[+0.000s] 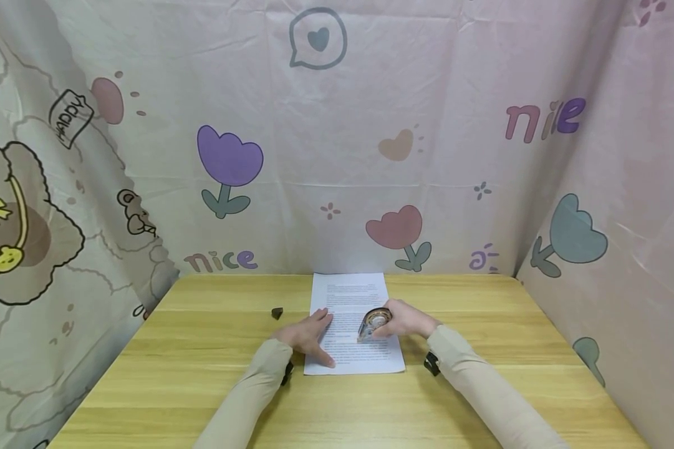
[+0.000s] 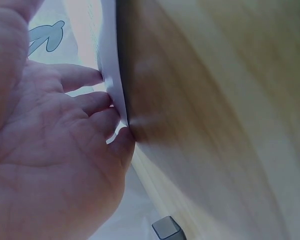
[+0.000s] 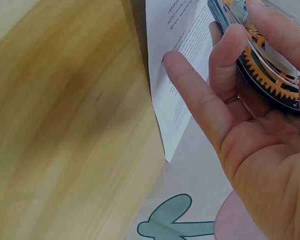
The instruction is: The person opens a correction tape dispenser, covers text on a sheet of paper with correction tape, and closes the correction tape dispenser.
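Pale sleeves (image 1: 244,396) reach in from the bottom of the head view, one on each side, over a wooden table (image 1: 163,386) with yellow-brown grain. Dark wrist devices (image 1: 432,363) show at both cuffs. Beyond the left cuff, the left hand (image 1: 307,340) rests on the left side of a printed paper (image 1: 365,363), its thumb spread apart from the other fingers and pointing to the near left corner; it grips nothing. From the left wrist, its fingertips are seen lying along the paper's edge.

Across from it, the right hand (image 1: 406,319) pinches a correction tape dispenser (image 1: 375,319) between thumb and fingers. This dispenser is over the right half of the paper, tilted, its narrow tip aimed down and toward the person; whether the tip touches the print cannot be told. The right wrist view shows its clear casing, dark rim and orange toothed wheel, with the little finger stretched out to the paper.

Left of the paper, a little past the left hand, a small dark cap (image 1: 277,313) lies on the tabletop. The paper runs away to the far edge of the table, its lines of text in several blocks. Behind rises a pale curtain (image 1: 314,137) printed with tulips, hearts and the word "nice", wrapping round both sides.
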`<state>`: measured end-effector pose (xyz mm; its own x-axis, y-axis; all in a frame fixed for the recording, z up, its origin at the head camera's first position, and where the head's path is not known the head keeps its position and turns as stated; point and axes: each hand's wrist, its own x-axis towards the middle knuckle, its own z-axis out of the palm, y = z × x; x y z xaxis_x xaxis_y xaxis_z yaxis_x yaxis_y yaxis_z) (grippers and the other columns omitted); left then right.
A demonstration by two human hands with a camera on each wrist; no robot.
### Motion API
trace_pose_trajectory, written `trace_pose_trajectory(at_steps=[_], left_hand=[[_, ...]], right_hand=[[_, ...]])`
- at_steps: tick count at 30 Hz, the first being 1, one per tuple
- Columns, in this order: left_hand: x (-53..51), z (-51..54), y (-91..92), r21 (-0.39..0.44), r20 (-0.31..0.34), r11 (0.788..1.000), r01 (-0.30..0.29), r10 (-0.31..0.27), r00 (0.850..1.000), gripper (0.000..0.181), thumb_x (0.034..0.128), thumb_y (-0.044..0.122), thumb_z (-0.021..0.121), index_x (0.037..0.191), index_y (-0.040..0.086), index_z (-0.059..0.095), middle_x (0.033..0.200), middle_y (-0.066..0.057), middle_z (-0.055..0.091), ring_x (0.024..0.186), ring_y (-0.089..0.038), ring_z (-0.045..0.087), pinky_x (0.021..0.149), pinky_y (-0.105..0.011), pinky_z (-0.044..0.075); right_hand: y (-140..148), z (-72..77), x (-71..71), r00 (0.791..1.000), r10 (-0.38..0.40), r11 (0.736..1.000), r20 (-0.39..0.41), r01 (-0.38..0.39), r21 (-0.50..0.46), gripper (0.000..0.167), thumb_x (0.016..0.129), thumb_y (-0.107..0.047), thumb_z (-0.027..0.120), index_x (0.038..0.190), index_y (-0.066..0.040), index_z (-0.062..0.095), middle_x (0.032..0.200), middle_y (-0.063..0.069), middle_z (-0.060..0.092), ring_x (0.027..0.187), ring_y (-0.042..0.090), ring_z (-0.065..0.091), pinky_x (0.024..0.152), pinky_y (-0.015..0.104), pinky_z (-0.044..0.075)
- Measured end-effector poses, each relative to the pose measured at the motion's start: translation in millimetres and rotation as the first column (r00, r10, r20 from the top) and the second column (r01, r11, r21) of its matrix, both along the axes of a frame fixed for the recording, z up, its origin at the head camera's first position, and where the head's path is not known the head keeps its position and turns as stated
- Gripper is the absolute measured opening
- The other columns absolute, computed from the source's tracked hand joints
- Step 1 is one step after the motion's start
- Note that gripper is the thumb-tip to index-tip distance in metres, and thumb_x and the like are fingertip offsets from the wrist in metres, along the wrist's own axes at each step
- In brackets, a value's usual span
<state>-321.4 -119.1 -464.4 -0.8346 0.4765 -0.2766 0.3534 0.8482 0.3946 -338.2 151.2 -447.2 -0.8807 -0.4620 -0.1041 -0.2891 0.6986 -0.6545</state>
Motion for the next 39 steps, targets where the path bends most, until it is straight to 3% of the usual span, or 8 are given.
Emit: trace_pose_trajectory(at_steps=[27, 39], left_hand=[[-1.8, -1.9, 0.5, -0.013, -0.009, 1.0, 0.005, -0.005, 1.0, 0.116, 0.0694, 0.051, 0.085, 0.157, 0.008, 0.021, 0.165, -0.012, 0.011, 0.153, -0.029, 0.011, 0.124, -0.047, 0.018], [-1.9, -3.2, 0.0, 0.002, -0.013, 1.0, 0.013, -0.012, 1.0, 0.117, 0.0688, 0.05, 0.086, 0.156, 0.006, 0.022, 0.165, -0.014, 0.011, 0.153, -0.03, 0.011, 0.124, -0.047, 0.017]], right_hand=[[11, 0.2, 2.4, 0.999, -0.037, 0.999, -0.012, 0.037, 0.017, 0.028, 0.073, -0.02, 0.086, 0.085, -0.006, 0.065, 0.075, 0.001, 0.067, 0.063, 0.013, 0.055, 0.056, 0.025, 0.048], [18, -1.6, 2.6, 1.0, -0.024, 1.0, -0.011, 0.024, -0.015, 0.029, 0.073, -0.021, 0.086, 0.085, -0.005, 0.065, 0.075, 0.001, 0.068, 0.064, 0.013, 0.057, 0.059, 0.028, 0.051]])
